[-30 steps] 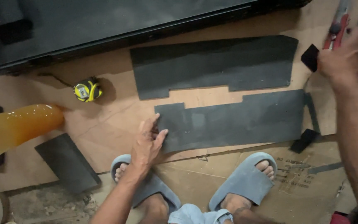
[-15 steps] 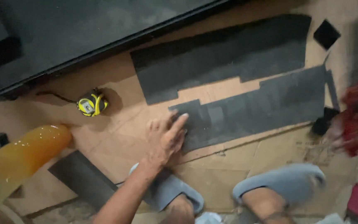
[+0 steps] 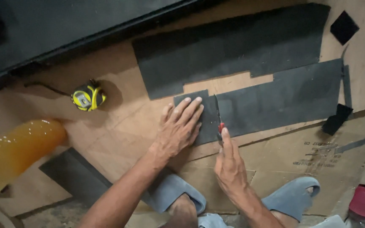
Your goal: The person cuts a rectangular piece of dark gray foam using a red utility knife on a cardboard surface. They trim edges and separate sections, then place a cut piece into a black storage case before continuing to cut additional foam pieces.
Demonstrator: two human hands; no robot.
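The left hand [image 3: 177, 128] lies flat with fingers [image 3: 189, 110] spread on the left end of the dark foam sheet [image 3: 275, 103], which rests on cardboard [image 3: 119, 126] on the floor. Just right of that hand, the right hand [image 3: 230, 162] has its fingers closed around a red knife [image 3: 219, 122], blade on the sheet. A yellow tape measure [image 3: 88, 96] sits well left of the sheet.

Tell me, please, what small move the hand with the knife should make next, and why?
Probably draw the red utility knife toward the body. Its blade lies across the near dark sheet, the right hand grips it, and the left hand presses flat on the sheet beside the line.
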